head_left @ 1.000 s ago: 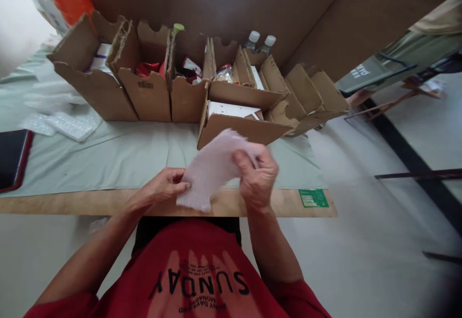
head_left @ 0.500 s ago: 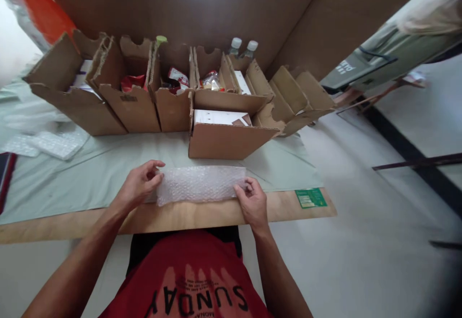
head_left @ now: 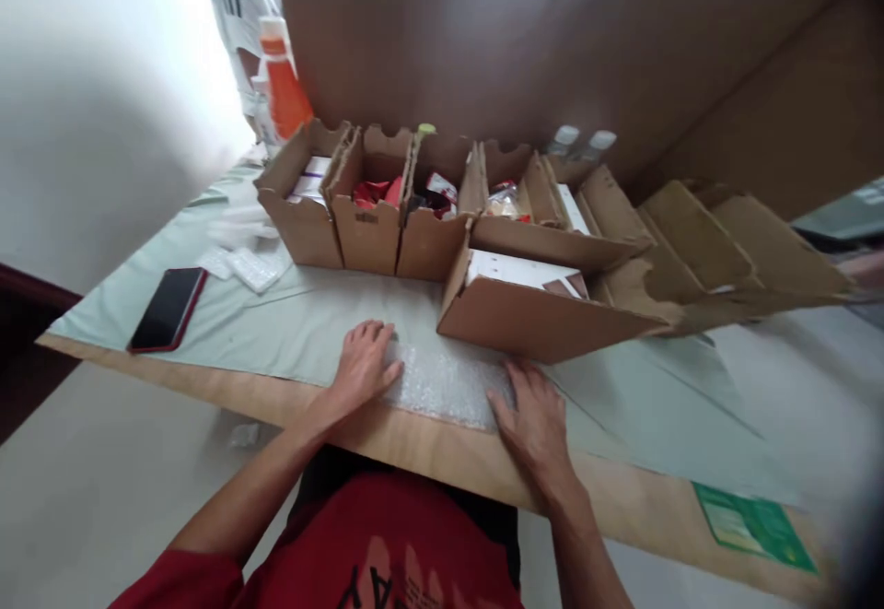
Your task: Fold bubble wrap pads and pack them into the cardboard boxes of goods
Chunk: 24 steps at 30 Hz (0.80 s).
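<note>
A sheet of clear bubble wrap (head_left: 442,386) lies flat on the pale green cloth at the table's near edge. My left hand (head_left: 363,368) rests palm down on its left end, fingers stretched out flat. My right hand (head_left: 533,415) lies flat on its right end, fingers spread. Neither hand grips anything. Just behind the sheet stands an open cardboard box (head_left: 531,314) with a white insert inside.
A row of open cardboard boxes (head_left: 366,213) with packets fills the back of the table. A dark phone (head_left: 168,308) and more bubble wrap pieces (head_left: 249,266) lie at left. A green label (head_left: 752,526) sits at the right edge. A person stands at far left behind an orange object (head_left: 284,84).
The bubble wrap went from held up in both hands to flat on the table. Both hands now press it flat. The view has swung left.
</note>
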Tool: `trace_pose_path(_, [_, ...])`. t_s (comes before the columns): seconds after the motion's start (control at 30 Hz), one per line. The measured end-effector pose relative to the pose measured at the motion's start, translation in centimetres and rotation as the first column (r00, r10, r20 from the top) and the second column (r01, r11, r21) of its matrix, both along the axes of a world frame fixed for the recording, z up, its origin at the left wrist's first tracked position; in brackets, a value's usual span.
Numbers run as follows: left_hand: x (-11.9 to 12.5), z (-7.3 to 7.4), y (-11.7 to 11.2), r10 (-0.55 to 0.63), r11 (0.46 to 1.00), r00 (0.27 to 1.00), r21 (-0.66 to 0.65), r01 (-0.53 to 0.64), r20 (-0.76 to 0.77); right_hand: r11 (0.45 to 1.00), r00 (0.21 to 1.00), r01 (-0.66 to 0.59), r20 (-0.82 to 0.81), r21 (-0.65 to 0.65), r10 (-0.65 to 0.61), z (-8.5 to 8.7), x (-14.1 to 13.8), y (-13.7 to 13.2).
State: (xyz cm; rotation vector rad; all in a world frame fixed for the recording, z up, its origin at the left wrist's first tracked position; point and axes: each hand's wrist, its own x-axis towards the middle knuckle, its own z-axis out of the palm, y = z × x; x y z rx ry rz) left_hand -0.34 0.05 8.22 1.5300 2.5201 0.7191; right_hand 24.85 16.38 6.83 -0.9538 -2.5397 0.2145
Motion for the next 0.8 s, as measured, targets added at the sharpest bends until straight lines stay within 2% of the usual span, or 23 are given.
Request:
trace_pose_path(0.07, [0.1, 0.3, 0.4, -0.017, 1.0, 1.0, -0.016, 0.017, -0.002, 1.0, 0.999, -0.022, 0.028, 0.016, 0.022, -0.3, 0.1, 0.9])
trace_pose_path(0.13, [0.5, 1.1, 0.7, -0.082, 0.997, 0.997, -0.01, 0.082, 0.007, 0.996, 0.997, -0.077, 0.006, 0.038, 0.077, 0.5, 0.4, 0.9])
trace_pose_path(0.23, [1.3, 2.9, 1.1, -0.284, 0.958, 0.958, 0.06, 0.281, 0.037, 0.97, 0.971, -0.227, -0.06, 0.087, 0.233, 3.7, -0.3, -0.8])
trace_pose_path(0.3, [1.4, 4.1, 0.9, -0.411, 0.909, 0.909, 0.115, 0.401, 0.072, 0.924, 0.92, -0.366, -0.103, 0.111, 0.377, 6.3, -1.8, -2.3])
trace_pose_path(0.37, [0.8, 5.0, -0.1, -0.474, 0.879, 0.866, 0.148, 0.454, 0.16, 0.888, 0.869, -0.441, -0.185, 0.13, 0.459, 8.5, -3.5, -3.5])
trace_pose_path(0.4, [0.3, 5.4, -1.1, -0.474, 0.879, 0.852, 0.168, 0.446, 0.223, 0.887, 0.853, -0.443, -0.245, 0.129, 0.461, 9.2, -4.4, -3.9])
trace_pose_path(0.47, [-1.4, 5.7, -4.0, -0.388, 0.92, 0.836, 0.22, 0.324, 0.389, 0.912, 0.841, -0.399, -0.361, 0.09, 0.403, 9.6, -5.7, -4.2])
trace_pose_path(0.5, [-2.5, 5.7, -5.8, -0.298, 0.947, 0.822, 0.255, 0.193, 0.485, 0.926, 0.844, -0.373, -0.395, 0.051, 0.362, 9.3, -6.2, -4.3])
trace_pose_path(0.53, [-3.7, 5.6, -7.8, -0.181, 0.96, 0.786, 0.28, 0.01, 0.592, 0.935, 0.855, -0.355, -0.403, 0.003, 0.326, 8.8, -6.6, -4.3])
trace_pose_path(0.57, [-4.9, 5.5, -9.9, -0.056, 0.93, 0.713, 0.296, -0.217, 0.699, 0.936, 0.87, -0.348, -0.387, -0.046, 0.305, 8.2, -7.0, -4.4])
trace_pose_path(0.6, [-6.2, 5.4, -11.8, 0.043, 0.822, 0.613, 0.32, -0.47, 0.789, 0.931, 0.885, -0.352, -0.358, -0.092, 0.299, 7.4, -7.4, -4.4])
trace_pose_path(0.63, [-7.5, 5.3, -13.7, 0.094, 0.641, 0.492, 0.325, -0.695, 0.866, 0.918, 0.891, -0.374, -0.328, -0.133, 0.315, 6.7, -8.0, -4.5])
trace_pose_path(0.67, [-8.6, 5.2, -15.2, 0.082, 0.425, 0.384, 0.317, -0.848, 0.92, 0.896, 0.887, -0.411, -0.301, -0.169, 0.35, 6.1, -8.7, -4.7])
trace_pose_path(0.7, [-9.6, 5.2, -16.5, 0.038, 0.225, 0.314, 0.298, -0.928, 0.949, 0.866, 0.874, -0.458, -0.28, -0.2, 0.398, 5.6, -9.7, -4.9])
trace_pose_path(0.73, [-10.4, 5.2, -17.5, -0.016, 0.079, 0.278, 0.278, -0.957, 0.961, 0.83, 0.852, -0.51, -0.264, -0.226, 0.452, 5.3, -11.0, -5.2])
trace_pose_path(0.77, [-10.9, 5.2, -18.2, -0.06, -0.002, 0.266, 0.266, -0.964, 0.962, 0.791, 0.826, -0.559, -0.251, -0.25, 0.504, 5.0, -12.6, -5.5])
trace_pose_path(0.8, [-11.3, 5.3, -18.7, -0.085, -0.034, 0.265, 0.264, -0.964, 0.96, 0.752, 0.799, -0.6, -0.239, -0.271, 0.551, 4.9, -14.5, -5.8])
